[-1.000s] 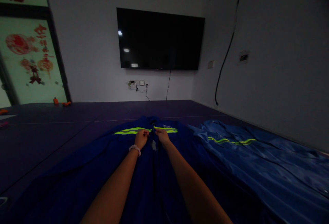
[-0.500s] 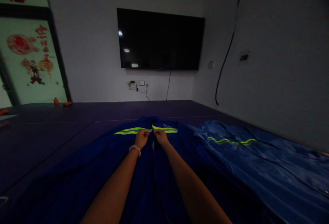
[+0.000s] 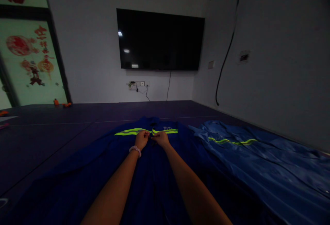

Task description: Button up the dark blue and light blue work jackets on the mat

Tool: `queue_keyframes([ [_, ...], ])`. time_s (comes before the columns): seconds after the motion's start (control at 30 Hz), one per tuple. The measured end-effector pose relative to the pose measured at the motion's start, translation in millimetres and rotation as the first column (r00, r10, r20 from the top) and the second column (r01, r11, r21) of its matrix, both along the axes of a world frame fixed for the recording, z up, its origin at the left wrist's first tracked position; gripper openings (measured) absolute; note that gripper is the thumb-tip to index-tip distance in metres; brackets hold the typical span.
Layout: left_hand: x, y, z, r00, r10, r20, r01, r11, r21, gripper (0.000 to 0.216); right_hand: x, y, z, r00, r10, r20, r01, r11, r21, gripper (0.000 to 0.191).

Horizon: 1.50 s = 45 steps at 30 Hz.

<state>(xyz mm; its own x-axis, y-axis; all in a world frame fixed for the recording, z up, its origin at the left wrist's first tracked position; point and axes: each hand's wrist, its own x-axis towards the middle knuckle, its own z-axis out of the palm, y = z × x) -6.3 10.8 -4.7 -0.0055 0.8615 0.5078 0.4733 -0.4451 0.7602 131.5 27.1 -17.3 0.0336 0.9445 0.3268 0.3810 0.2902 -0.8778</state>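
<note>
A dark blue work jacket (image 3: pixel 108 170) with a yellow-green reflective stripe (image 3: pixel 129 131) across the chest lies spread before me, its collar at the far end. My left hand (image 3: pixel 142 139) wears a scrunchie at the wrist and pinches the jacket's front edge at stripe height. Close beside it, my right hand (image 3: pixel 161 139) is closed on the opposite front edge, fingertips nearly meeting the left ones. Whatever small fastener lies between the fingertips is too dark to make out. White lettering sits above the stripe on the right.
A lighter blue garment (image 3: pixel 247 163) with a similar stripe lies to the right. The purple surface (image 3: pixel 64 125) reaches to the wall, where a television (image 3: pixel 161 41) hangs above sockets. A black cable (image 3: pixel 227 58) dangles at the right. Small orange objects (image 3: pixel 56 102) sit near the door.
My right hand has turned slightly and its fingers have moved left and down toward the left hand. The front edges are closer together below the hands. My left hand stays almost still.
</note>
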Motion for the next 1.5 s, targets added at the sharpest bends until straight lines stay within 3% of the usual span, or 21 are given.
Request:
queue_keyframes([
  [0.63,0.3,-0.7,-0.8,1.0,-0.01,0.007,0.01,1.0,0.005,0.019,-6.6,-8.8,7.1,0.996,0.027,-0.089,-0.026,1.0,0.011,0.031],
  [1.5,0.9,0.9,-0.5,0.997,0.002,-0.071,0.0,1.0,0.017,0.02,-6.0,-10.3,7.3,0.988,-0.029,0.152,0.01,0.992,0.124,0.009],
])
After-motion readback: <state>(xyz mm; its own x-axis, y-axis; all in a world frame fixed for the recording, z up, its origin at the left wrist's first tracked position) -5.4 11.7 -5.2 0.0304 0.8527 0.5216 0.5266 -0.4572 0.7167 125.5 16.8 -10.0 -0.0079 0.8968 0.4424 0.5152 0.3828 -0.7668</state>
